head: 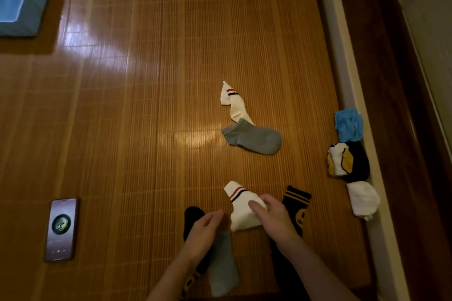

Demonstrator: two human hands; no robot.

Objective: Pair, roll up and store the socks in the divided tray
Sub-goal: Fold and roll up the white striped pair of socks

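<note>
Blue box (pixel 19 0) clipped, black sock (pixel 192 215) partly covered

The left arm (pixel 176 273) and right arm (pixel 315 266), both bare, reach in from the near side and converge toward the white sock (pixel 242 221). The right hand (pixel 271 215) sits on the sock's right side, thumb laid across its top, fingers curled over its far edge. The left hand (pixel 203 232) is just left of the sock, fingers loosely bent with the tips pointing at it, holding nothing.

I log a white striped sock (pixel 242 212) folded by the mat's (pixel 146 129) near edge; its mate (pixel 236 102) lies twisted mid-mat, toe under a grey sock (pixel 254 139).
</note>
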